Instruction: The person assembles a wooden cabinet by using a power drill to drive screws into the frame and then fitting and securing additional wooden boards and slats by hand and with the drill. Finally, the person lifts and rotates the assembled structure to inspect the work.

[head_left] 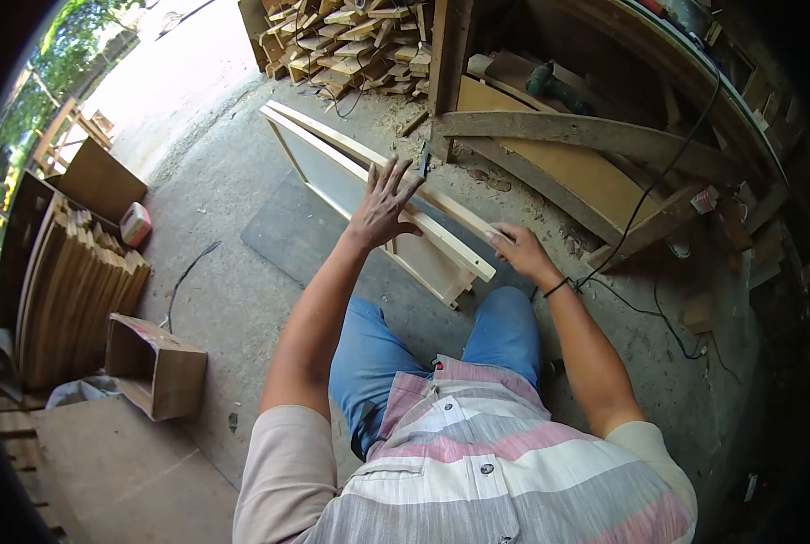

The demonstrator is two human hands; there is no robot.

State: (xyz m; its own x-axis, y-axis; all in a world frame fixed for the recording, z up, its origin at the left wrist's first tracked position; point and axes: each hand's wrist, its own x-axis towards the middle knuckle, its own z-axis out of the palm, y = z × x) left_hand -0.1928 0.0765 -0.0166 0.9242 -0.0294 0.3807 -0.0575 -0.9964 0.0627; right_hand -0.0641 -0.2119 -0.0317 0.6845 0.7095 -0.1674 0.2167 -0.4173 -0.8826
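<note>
A wooden frame (368,195) lies at frame centre on the floor (232,272), stacked offcuts (350,41) above it, an open box (155,363) lower left, leaning boards (74,290) at the left edge.

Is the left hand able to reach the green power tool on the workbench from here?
Probably not without stepping closer. The left hand rests on the wooden frame, while the green power tool lies far beyond it, behind a slanted plank.
</note>
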